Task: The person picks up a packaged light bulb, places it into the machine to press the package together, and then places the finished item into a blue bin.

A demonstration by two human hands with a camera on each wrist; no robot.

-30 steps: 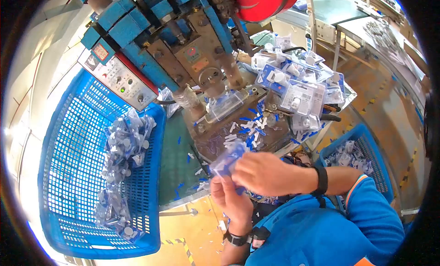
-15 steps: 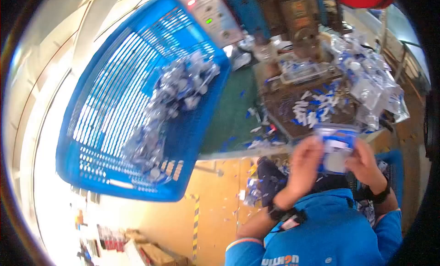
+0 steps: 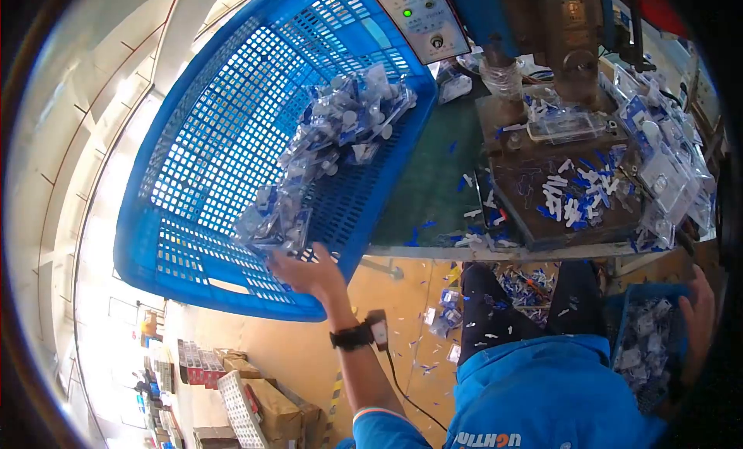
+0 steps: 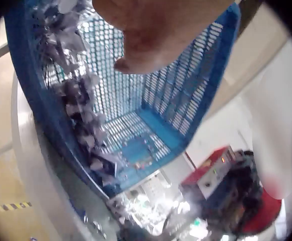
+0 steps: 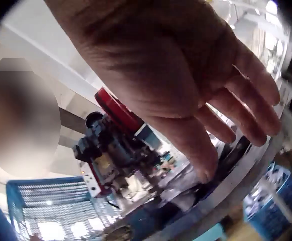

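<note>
Large blue basket (image 3: 232, 303), packs inside, person's left hand (image 3: 309, 275) reaching over its near rim.
Machine (image 3: 576, 31) stands right of the basket, partly cut off at top; small blue basket (image 5: 263, 219), filled with packs, sits low on the right. Clear-and-blue packs (image 3: 344, 112) run in a long heap along the large basket's right side. Left hand at heap's near end, thumb apart, fingers loosely extended; contact with packs, can't tell. Right hand (image 3: 700, 308) beside small basket, fingers spread. White and blue bits (image 3: 569, 194) scattered on machine's base.
</note>
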